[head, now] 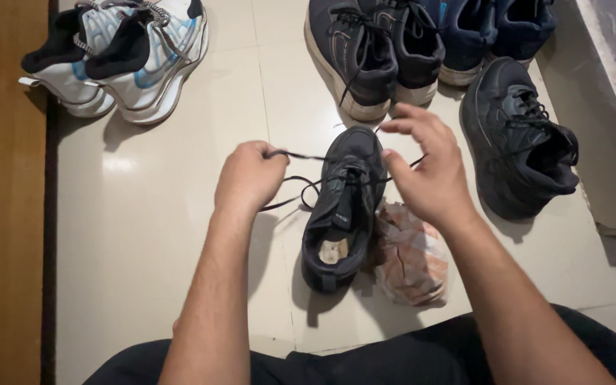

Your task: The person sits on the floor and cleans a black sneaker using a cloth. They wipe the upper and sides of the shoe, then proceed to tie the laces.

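A black sneaker (342,210) stands upright on the pale tiled floor (151,228), toe pointing away from me, with paper stuffed inside its opening. My left hand (249,177) is closed on one end of its black lace (301,158), pulling it to the left of the shoe. My right hand (422,165) hovers at the shoe's right side, thumb and fingers pinching the other lace end near the toe. The laces cross over the shoe's tongue.
A crumpled paper wad (411,258) lies right of the sneaker. Its matching black shoe (518,142) rests at right. Dark blue and black sneakers (386,50) line the back; a white and blue pair (126,53) sits back left. A wooden panel (5,214) runs along the left.
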